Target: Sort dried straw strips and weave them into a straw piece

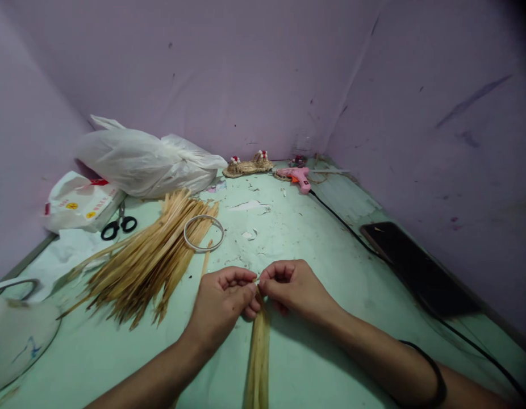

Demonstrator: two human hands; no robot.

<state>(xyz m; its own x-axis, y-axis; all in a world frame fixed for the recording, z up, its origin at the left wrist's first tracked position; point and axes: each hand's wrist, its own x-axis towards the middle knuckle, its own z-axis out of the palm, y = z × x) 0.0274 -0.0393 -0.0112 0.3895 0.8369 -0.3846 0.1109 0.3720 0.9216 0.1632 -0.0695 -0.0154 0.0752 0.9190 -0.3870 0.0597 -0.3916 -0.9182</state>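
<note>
My left hand (229, 295) and my right hand (295, 287) meet low in the middle of the head view. Both are closed, fingertips pinching the top end of a bundle of dried leaf strips (258, 358). The bundle hangs down toward the bottom edge, pale yellow-green. What exactly lies between the fingertips is partly hidden. Left of my left hand lies a large heap of dried leaf strips (147, 267), with a silver ring (186, 236) resting on its right edge. One loose strip (207, 258) sticks out just behind my left hand.
Black-handled scissors (111, 230), a white box (86, 201) and a tied plastic bag (147, 162) are at the left. A woven piece with beads (248, 167) and a pink glue gun (301, 179) stand at the back. A dark phone (416, 267) and a black cord (343, 216) lie right.
</note>
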